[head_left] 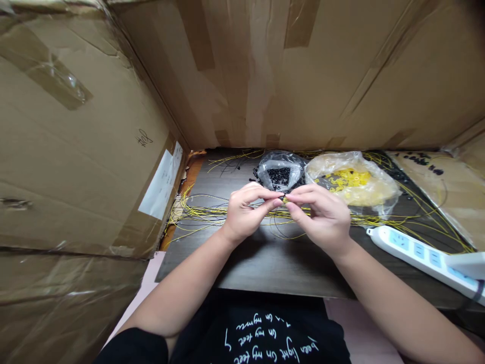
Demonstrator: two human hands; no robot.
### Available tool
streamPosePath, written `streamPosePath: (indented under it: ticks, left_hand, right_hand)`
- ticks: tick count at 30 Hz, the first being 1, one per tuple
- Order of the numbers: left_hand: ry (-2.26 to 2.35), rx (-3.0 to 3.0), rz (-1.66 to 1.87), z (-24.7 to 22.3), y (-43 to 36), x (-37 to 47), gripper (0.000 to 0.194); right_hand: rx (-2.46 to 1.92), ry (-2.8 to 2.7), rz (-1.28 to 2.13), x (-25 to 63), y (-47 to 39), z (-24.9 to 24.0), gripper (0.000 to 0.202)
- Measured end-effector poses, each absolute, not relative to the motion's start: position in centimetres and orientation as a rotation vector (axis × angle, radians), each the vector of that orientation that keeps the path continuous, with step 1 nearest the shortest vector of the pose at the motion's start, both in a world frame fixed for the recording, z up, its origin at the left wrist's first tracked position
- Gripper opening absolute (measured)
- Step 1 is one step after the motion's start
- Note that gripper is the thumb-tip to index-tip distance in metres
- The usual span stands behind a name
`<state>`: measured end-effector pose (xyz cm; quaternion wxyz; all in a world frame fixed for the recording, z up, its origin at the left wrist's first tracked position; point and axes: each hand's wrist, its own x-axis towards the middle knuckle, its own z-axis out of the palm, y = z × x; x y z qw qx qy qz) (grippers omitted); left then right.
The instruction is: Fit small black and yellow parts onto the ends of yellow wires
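Observation:
My left hand [248, 210] and my right hand [322, 212] meet over the middle of the table, fingertips pinched together. Between them is a small black part [282, 197] with a bit of yellow at its lower right, mostly covered by the fingers. The left thumb and forefinger pinch its black side; the right ones pinch the yellow side. Below and behind the hands runs a bundle of thin yellow and black wires [206, 211]. Just beyond stand a clear bag of small black parts [279, 177] and a clear bag of small yellow parts [350, 179].
Tall cardboard walls [242, 76] enclose the dark table [242, 268] at the back and left. A white power strip [413, 253] with a plug in it lies at the right. On a cardboard sheet [447, 197] at the far right are several black pieces.

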<state>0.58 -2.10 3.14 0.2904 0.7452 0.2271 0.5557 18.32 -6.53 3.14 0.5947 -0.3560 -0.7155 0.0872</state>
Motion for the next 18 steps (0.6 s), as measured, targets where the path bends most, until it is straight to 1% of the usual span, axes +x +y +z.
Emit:
streamPosePath:
  ticks: [4,9,18]
  left_hand:
    - [0.611,1.994,1.481,3.08,-1.98,0.50,0.010]
    - [0.632,2.057,1.516,3.11,-1.99,0.39,0.011]
    - [0.644,2.067,1.526,2.67,-1.85,0.40,0.011]
  right_hand:
    - [-0.856,-1.680,0.144,18.18,-6.70,3.36,0.018]
    - [-0.889,-1.675,0.149,17.85,-6.99,3.76,0.018]
    - [-0.924,-1.649,0.298,18.05,-6.62,3.60,0.013]
